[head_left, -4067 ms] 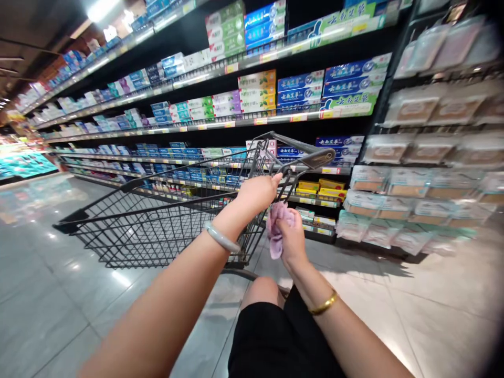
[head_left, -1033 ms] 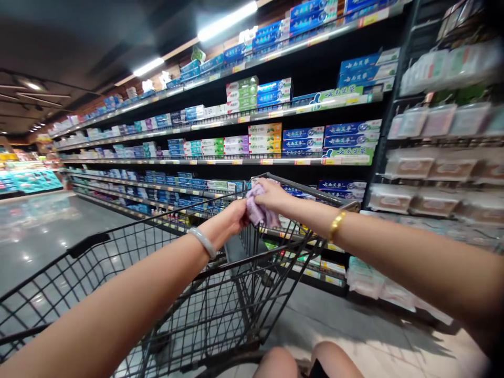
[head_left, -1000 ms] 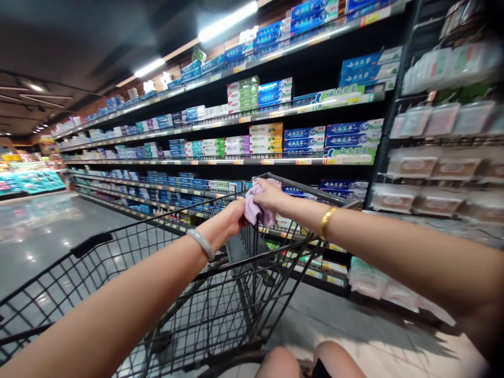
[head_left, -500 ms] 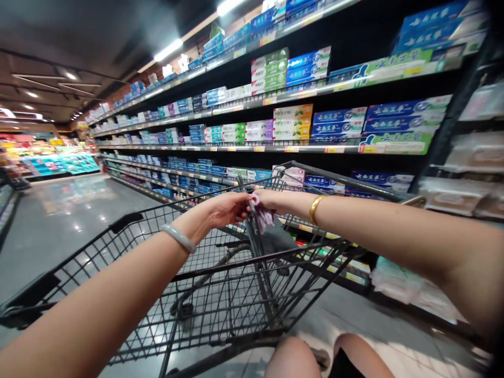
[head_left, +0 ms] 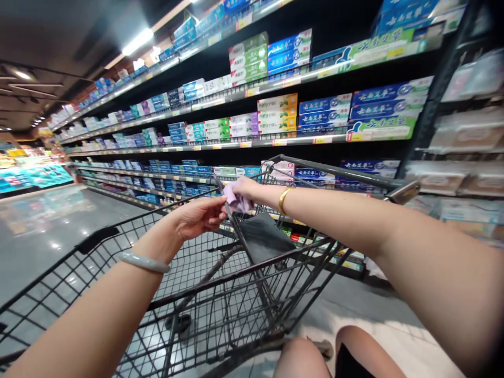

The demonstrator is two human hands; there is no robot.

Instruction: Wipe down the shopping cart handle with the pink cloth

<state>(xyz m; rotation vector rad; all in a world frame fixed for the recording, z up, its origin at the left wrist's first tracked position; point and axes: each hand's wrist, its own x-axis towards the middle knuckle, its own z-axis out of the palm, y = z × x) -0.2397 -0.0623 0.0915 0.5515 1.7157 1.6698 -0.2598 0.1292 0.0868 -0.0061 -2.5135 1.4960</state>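
My right hand (head_left: 247, 188) is closed on a crumpled lilac cloth (head_left: 238, 202), pressed against the dark bar (head_left: 241, 231) that crosses the black wire shopping cart (head_left: 205, 273). My left hand (head_left: 200, 216) has its fingers curled around the same bar, just left of the cloth; its thumb and fingertips pinch at the bar's edge. Whether they also catch a corner of the cloth I cannot tell. Behind the bar lies the cart's dark flat seat panel (head_left: 264, 235). Both arms reach over the cart's basket.
Long shelves (head_left: 236, 145) of toothpaste boxes (head_left: 277, 118) run along the right side behind the cart. Packaged goods (head_left: 452, 178) hang at the far right. Grey shiny floor (head_left: 106, 207) stretches along the left. My knees (head_left: 301, 359) are close to the cart's lower frame.
Both hands have shifted left in view along with the turning camera. My right hand now sits slightly higher than my left, with the cloth bunched over the bar instead of hanging down.
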